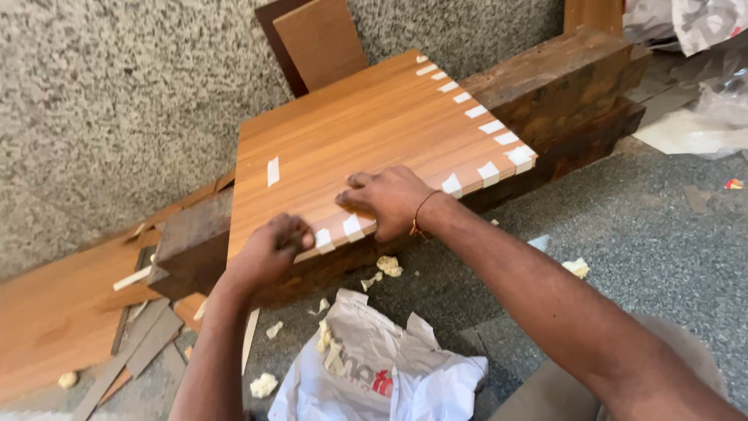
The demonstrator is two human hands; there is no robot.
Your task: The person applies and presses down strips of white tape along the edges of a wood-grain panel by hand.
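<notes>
- Panel (366,136): flat wood-grain laminate board, lies on dark timber blocks (561,86), tilted a bit, near edge over the floor (647,234).
- Tape strips (489,173): white bits along the near edge, one more alone at (273,171).
- Right hand (389,199): palm down on panel's near edge, fingers spread fairly wide, pressing flat; grips nothing.
- Left hand (273,248): at near-left corner, fingers curled narrow on the edge, seems to pinch edge/tape; blurred, can't tell exactly.
- Handling, prob.: stiff, moderately light, smooth face so slippery; edges and edge strip likely chip or peel. Best hold = both long edges, clear of the tape.
- Axis: taped edge runs lower left to upper right; grain runs roughly along it. Face up.
- Around: crumpled white bag (374,374), yellowish scraps (388,265), offcuts by wall.
</notes>
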